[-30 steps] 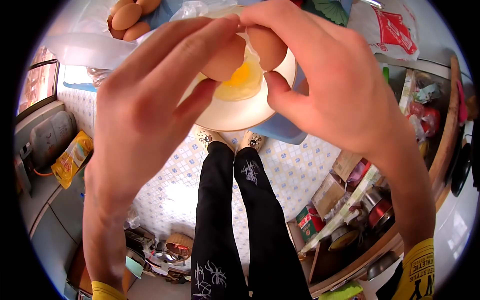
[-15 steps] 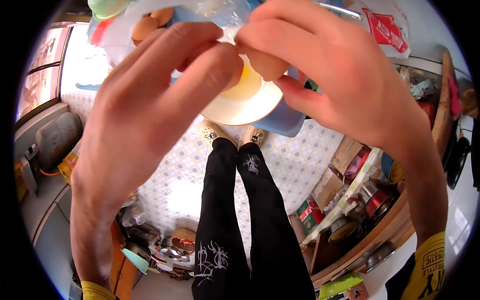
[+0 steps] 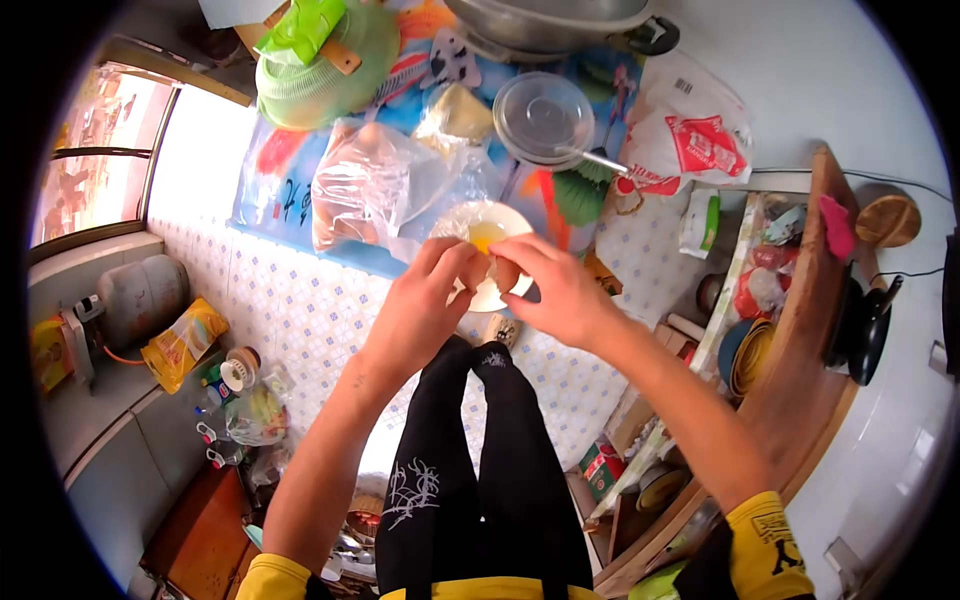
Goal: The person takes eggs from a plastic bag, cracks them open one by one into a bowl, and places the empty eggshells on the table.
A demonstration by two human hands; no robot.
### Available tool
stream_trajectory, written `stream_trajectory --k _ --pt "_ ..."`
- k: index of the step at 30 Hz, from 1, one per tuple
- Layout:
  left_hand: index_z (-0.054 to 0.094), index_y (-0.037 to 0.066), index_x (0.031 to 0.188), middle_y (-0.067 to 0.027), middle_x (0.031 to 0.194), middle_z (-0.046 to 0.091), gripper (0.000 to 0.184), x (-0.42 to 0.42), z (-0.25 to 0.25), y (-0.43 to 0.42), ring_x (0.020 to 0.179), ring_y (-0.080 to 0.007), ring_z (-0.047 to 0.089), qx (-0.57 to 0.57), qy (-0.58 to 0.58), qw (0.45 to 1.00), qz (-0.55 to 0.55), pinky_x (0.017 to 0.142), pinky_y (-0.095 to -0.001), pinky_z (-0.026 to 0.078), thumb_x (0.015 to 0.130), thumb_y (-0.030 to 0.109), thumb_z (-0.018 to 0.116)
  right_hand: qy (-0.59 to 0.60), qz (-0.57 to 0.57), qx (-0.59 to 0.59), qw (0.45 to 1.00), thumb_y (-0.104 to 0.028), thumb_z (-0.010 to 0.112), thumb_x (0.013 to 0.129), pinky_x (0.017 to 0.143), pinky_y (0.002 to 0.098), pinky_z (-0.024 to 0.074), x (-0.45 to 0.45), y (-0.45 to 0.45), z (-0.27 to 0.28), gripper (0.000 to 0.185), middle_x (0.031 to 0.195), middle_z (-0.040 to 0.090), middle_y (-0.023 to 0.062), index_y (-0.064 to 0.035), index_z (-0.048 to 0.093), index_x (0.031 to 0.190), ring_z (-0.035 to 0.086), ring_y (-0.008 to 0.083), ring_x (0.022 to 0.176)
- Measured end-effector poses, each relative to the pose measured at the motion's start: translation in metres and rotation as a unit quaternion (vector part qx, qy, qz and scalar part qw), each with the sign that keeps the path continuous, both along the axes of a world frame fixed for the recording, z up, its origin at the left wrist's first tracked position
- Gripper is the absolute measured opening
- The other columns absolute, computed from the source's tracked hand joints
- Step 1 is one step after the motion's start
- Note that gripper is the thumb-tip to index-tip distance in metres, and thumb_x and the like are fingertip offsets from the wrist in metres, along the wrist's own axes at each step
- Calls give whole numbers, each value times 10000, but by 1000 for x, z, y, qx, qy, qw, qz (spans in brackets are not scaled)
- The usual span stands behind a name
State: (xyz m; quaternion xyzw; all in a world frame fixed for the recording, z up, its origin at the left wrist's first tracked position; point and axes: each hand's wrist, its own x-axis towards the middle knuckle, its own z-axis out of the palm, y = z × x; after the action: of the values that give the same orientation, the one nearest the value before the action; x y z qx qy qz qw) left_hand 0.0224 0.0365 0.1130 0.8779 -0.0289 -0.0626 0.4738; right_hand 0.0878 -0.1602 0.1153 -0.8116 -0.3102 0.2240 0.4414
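Observation:
My left hand and my right hand meet over a pale bowl, fingertips close together. A brown eggshell is pinched in my right fingers. My left fingers are closed at the shell's left side; most of what they grip is hidden. Below the fingertips, yellow egg yolk shows in the bowl. Just behind the bowl lies a clear plastic bag, with brown eggs visible through it at the left.
A patterned blue table bears a green basket, a clear round lid, a large metal pan and a red-and-white bag. Wooden shelving with pots stands at right; a gas cylinder is at left.
The view has tilted up and my hands appear lower and farther away, so more of the table shows. Both hands stay over the bowl, at the eggshell.

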Motion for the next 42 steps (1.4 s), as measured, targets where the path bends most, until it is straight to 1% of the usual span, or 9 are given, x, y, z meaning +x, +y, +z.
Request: stream_trajectory --k 2,5,10,15,19,22,30,33,42 --pt "557 -11 1180 -145 1164 574 427 -1 -6 -1 957 -256 644 -86 59 995 13 748 -310 579 778 -60 690 12 -17 3 1000 -33 672 761 857 376 511 -5 -2 -5 468 1158 584 155 -19 538 1209 606 345 1017" --pt "556 -14 1182 -165 1134 585 425 0 -2 -3 943 -289 657 -125 89 988 34 762 -328 566 778 -37 689 134 -76 -9 988 -12 669 784 872 304 521 -11 -1 -5 505 1166 600 103 -12 543 1273 627 198 1008" --pt "550 -30 1204 -155 1122 605 450 -4 -14 -6 959 -226 669 -218 191 954 83 745 -296 570 779 -47 695 257 -85 17 962 -21 645 827 927 291 499 -6 -7 -10 488 1181 596 94 21 522 1298 608 159 1045" --pt "527 -30 1259 -83 1093 639 434 -3 -11 -9 943 -135 642 -373 326 854 159 787 -260 526 851 -11 674 458 -83 98 879 -34 638 841 960 316 475 9 -19 -22 493 1252 554 108 46 498 1307 578 170 1103" --pt "526 -44 1265 -97 1087 651 444 -2 -26 -10 940 -136 642 -396 307 846 181 701 -244 515 866 44 697 565 -88 148 807 -40 639 831 988 341 454 23 -29 -32 525 1245 552 107 42 470 1321 559 184 1135" --pt "526 -57 1267 -113 1091 656 459 -2 -35 -18 934 -148 645 -405 304 837 208 686 -249 518 861 54 709 555 -115 167 807 -64 662 841 919 300 488 28 -29 -36 470 1113 617 82 23 520 1280 606 140 1013" --pt "542 -78 1266 -126 1083 652 482 7 -43 -42 922 -170 656 -418 317 807 270 662 -244 520 838 44 728 469 -86 103 873 -51 675 843 937 301 484 38 -51 -51 468 1138 616 77 19 533 1283 614 159 1037" --pt "547 -86 1259 -121 1060 641 460 12 -48 -52 894 -166 658 -422 294 818 259 653 -239 522 847 32 714 543 -153 143 813 -10 660 845 950 298 482 41 -55 -50 436 1146 614 87 25 546 1265 613 166 1048" --pt "550 -57 1278 -88 989 623 389 50 -53 -81 831 -125 645 -373 326 847 190 638 -236 516 905 23 628 451 -166 129 867 46 610 866 908 292 515 61 -83 -58 411 1140 605 108 47 559 1274 632 170 1005"
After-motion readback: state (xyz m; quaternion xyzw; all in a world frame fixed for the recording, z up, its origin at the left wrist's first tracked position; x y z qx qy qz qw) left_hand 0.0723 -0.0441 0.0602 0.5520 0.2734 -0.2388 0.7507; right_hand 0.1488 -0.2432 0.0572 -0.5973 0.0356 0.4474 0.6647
